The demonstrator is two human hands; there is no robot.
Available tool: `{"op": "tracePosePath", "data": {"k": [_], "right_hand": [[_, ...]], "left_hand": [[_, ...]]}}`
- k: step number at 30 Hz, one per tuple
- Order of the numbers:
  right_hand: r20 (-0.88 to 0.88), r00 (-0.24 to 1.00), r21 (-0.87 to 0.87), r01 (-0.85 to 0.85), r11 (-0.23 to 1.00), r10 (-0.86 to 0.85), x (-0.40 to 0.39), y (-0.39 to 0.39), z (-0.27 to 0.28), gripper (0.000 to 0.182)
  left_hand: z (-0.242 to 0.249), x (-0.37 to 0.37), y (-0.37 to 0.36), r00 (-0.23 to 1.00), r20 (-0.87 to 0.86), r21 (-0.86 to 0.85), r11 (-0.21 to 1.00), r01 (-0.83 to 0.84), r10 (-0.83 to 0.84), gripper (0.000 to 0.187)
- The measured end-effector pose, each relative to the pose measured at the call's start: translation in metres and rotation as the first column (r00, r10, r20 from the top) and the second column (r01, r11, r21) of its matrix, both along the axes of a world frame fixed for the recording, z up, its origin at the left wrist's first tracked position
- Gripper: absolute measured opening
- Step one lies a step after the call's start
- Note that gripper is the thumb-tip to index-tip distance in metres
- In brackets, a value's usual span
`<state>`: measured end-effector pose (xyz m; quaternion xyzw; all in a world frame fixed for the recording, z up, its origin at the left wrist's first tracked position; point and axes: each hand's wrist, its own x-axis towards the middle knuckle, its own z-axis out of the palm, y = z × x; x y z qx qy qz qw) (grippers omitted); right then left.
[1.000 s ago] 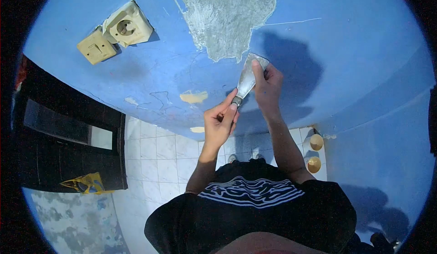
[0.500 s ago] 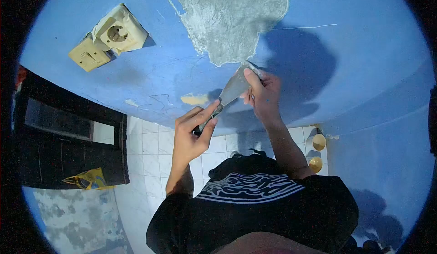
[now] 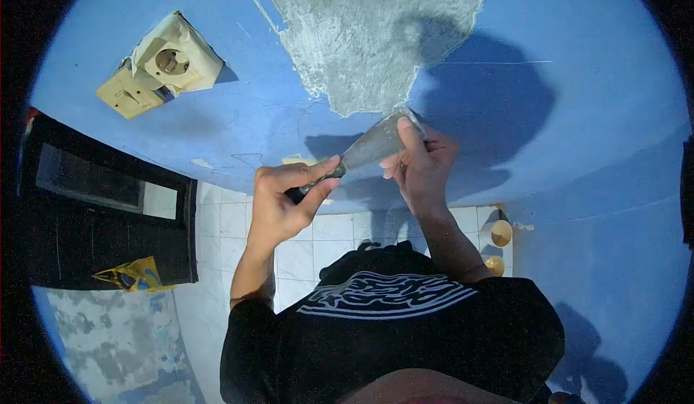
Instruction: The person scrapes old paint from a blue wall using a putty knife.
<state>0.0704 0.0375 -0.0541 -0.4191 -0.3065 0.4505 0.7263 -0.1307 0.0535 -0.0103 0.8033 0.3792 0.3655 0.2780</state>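
A putty knife [image 3: 374, 143] with a broad metal blade slants across the view in front of the blue wall [image 3: 275, 93]. Its dark handle is gripped by my left hand [image 3: 278, 198], forefinger and thumb extended toward the blade. My right hand [image 3: 423, 165] pinches the wide end of the blade, thumb on the near face and fingers partly hidden behind. Just above the blade's edge lies the lower tip of a rough grey bare patch [image 3: 361, 35], where the blue paint is gone.
A socket [image 3: 177, 60] and a switch [image 3: 129, 93] hang tilted on the wall at upper left. A dark door [image 3: 108, 209] with a yellow bag [image 3: 137, 274] stands at left. Two round containers [image 3: 500, 233] sit on the white tiled floor [image 3: 332, 228] at right.
My left hand has moved left and slightly up, so the putty knife lies flatter across the view. My right hand keeps its pinch on the blade. The camera view has shifted slightly.
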Motion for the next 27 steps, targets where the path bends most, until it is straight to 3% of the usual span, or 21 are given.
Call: {"op": "tracePosePath", "data": {"k": [6,8,10,15,18,21,23,26,27], "right_hand": [[-0.056,0.995,0.036,0.086,0.996,-0.084,0.008,-0.006,0.001,0.023],[-0.247,0.919,-0.080,0.296,0.952,-0.306,0.015,-0.004,0.005,0.020],[-0.232,0.927,-0.045,0.293,0.955,-0.295,0.022,-0.003,0.013,0.020],[-0.208,0.933,0.041,0.309,0.950,-0.294,0.022,-0.004,0.000,0.021],[-0.149,0.960,0.003,0.240,0.971,-0.236,0.013,-0.004,0.001,0.023],[-0.163,0.966,0.102,0.218,0.971,-0.200,0.018,-0.001,0.000,0.023],[-0.198,0.907,0.045,0.388,0.921,-0.372,0.038,-0.007,0.005,0.022],[-0.199,0.887,0.090,0.441,0.893,-0.418,0.051,-0.005,0.009,0.025],[-0.209,0.880,0.096,0.453,0.886,-0.427,0.051,-0.002,0.009,0.025]], "left_hand": [[0.019,0.018,0.006,0.996,0.029,-0.027,0.996,0.086,-0.085,0.030],[0.019,0.031,0.009,0.996,0.024,-0.042,0.995,0.092,-0.091,0.029],[0.017,0.038,0.012,0.982,0.104,0.035,0.987,0.154,-0.157,0.028],[0.014,0.036,-0.003,0.998,0.009,-0.115,0.991,0.070,-0.070,0.027],[0.005,0.025,-0.009,0.995,0.101,-0.115,0.993,0.021,-0.010,0.027],[0.006,0.030,-0.004,0.990,0.133,-0.050,0.997,0.061,-0.054,0.026],[0.006,0.058,0.006,0.986,0.124,-0.068,0.991,0.118,-0.109,0.026],[0.010,0.073,0.010,0.983,0.076,-0.048,0.984,0.173,-0.169,0.025],[0.005,0.075,0.007,0.978,0.133,-0.041,0.985,0.167,-0.160,0.025]]}}
